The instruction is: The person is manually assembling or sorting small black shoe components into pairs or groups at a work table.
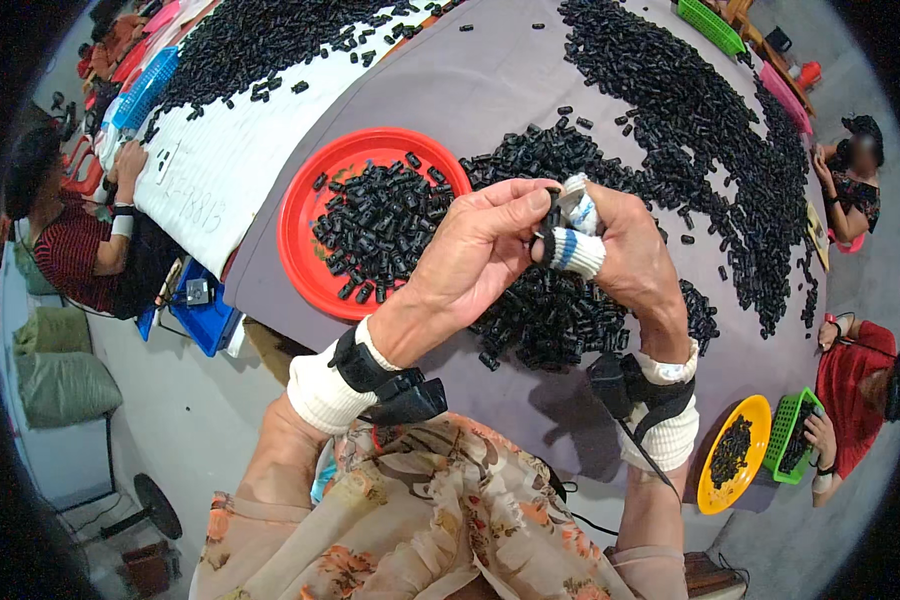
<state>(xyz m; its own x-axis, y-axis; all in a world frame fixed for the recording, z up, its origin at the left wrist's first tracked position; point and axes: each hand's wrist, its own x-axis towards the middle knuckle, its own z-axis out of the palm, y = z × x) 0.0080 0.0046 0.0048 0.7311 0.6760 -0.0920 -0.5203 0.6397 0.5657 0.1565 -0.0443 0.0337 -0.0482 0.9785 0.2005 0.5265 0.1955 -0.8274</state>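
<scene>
My left hand [460, 255] and my right hand [630, 240] meet above a heap of small black cylindrical parts [550, 325]. Between their fingertips is one small black part [551, 212], pinched by the left thumb and fingers and touched by the closed right fingers. White finger covers with blue stripes [576, 250] wrap two fingers of the right hand. Just left of my left hand stands a round red tray [295, 245] holding a pile of the same black parts [380, 215]. The held part's far end is partly hidden by the fingers.
The grey-covered table [320, 120] carries larger heaps of black parts [705, 130]. A yellow tray [753, 490] and green basket [782, 450] stand at right. People sit around: one in red [865, 375], one in stripes [70, 235]. A blue bin [205, 320] stands at left.
</scene>
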